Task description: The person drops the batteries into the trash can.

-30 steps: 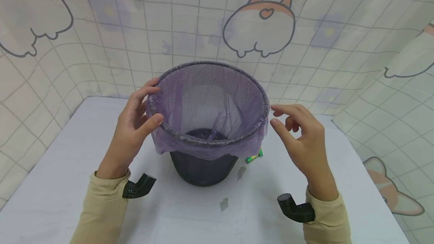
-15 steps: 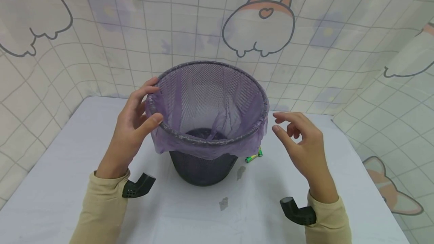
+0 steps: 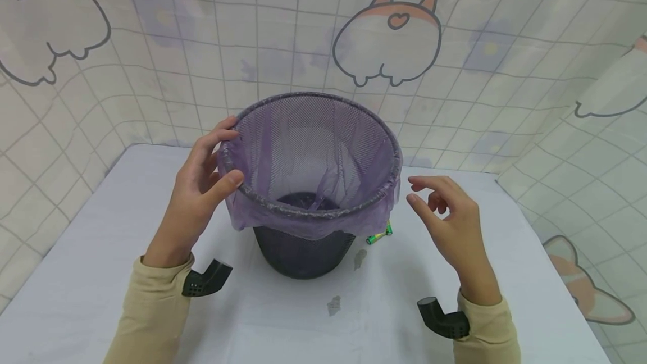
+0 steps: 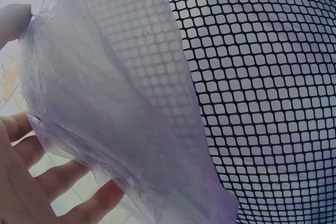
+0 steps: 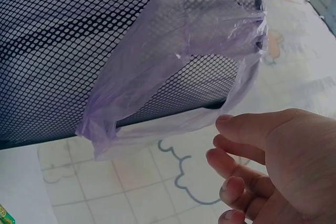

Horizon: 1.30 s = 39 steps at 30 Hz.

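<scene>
A black mesh wastebasket (image 3: 303,257) stands mid-table with its mouth tilted toward me. It is lined with a thin purple trash bag (image 3: 315,228), folded outward over the rim. My left hand (image 3: 192,190) holds the rim at the left, thumb on the near part and fingers farther back. In the left wrist view those fingers lie by the bag's loose fold (image 4: 115,108). Just right of the basket, my right hand (image 3: 452,221) hovers with fingers loosely bent and nothing between them. The right wrist view shows the bag's cuff (image 5: 168,132) bunched, hanging away from the mesh.
Small green-and-yellow cylinders, like batteries (image 3: 376,237), lie on the white tabletop (image 3: 263,319), partly behind the basket at its right. Two grey patches (image 3: 334,305) mark the cloth nearer me. A checked curtain (image 3: 283,32) with corgi drawings hangs behind and along both sides.
My right hand has drawn back from the bag's right edge and sunk slightly toward me. The left hand and the wastebasket have kept their places.
</scene>
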Tool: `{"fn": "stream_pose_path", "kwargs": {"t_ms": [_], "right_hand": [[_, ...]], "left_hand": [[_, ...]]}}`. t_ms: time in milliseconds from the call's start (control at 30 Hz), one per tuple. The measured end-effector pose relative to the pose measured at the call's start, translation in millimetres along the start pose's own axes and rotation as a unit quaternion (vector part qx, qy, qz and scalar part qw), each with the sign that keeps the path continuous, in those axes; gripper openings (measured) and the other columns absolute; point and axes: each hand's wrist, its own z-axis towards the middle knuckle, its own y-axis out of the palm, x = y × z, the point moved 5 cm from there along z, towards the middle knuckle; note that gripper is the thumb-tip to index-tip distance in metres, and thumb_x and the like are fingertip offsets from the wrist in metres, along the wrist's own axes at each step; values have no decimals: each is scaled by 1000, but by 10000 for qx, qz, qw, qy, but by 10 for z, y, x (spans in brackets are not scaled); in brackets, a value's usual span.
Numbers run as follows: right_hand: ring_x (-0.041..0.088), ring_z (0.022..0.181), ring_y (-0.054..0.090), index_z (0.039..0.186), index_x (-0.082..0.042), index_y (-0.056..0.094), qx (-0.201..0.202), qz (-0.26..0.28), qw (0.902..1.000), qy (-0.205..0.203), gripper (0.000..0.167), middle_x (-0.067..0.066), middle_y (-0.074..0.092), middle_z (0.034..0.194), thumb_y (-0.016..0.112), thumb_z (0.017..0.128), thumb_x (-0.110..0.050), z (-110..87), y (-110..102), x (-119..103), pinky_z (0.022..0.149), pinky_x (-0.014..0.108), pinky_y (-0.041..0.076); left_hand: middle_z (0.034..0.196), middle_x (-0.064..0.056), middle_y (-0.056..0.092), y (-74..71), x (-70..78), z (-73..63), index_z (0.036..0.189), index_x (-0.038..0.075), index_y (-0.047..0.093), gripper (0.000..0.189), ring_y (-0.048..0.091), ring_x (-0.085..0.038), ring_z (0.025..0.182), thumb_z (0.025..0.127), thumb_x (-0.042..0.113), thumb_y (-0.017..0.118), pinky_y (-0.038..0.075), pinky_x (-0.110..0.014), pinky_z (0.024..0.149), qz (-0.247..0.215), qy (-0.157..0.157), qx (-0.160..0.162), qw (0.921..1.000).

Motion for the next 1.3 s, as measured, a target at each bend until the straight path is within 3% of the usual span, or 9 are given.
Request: {"fn": "stream_pose_path", "kwargs": {"t_ms": [667,900,1067,1300], "right_hand": [[5,71,44,111,-11,70,-225,-33,9990,377,27,3,67,95,71,85,-6,-127,167,324,64,18,35],[5,71,46,110,-10,70,-306,-29,9980,549,26,5,68,96,71,85,-8,-129,233,433,63,19,35],[5,70,45,110,-11,70,-393,-47,9973,614,25,5,68,94,72,85,-10,-141,271,496,61,20,34],[5,70,46,111,-11,69,-464,-254,9964,656,25,6,69,94,71,86,-11,-154,316,556,61,18,34]], "left_hand": [[159,3,27,4,-1,-9,140,13,42,52,28,-27,147,90,5,56,17,-62,115,-3,-29,4,10000],[159,2,27,3,10,-6,140,12,43,52,30,-28,145,90,3,56,26,-46,114,-83,12,-11,10000],[159,2,27,9,15,-5,140,12,42,52,29,-28,146,90,4,56,23,-51,115,-66,4,-18,10000],[159,2,26,8,16,-11,140,12,42,52,29,-28,146,90,4,55,25,-47,114,-70,-9,-28,10000]]}}
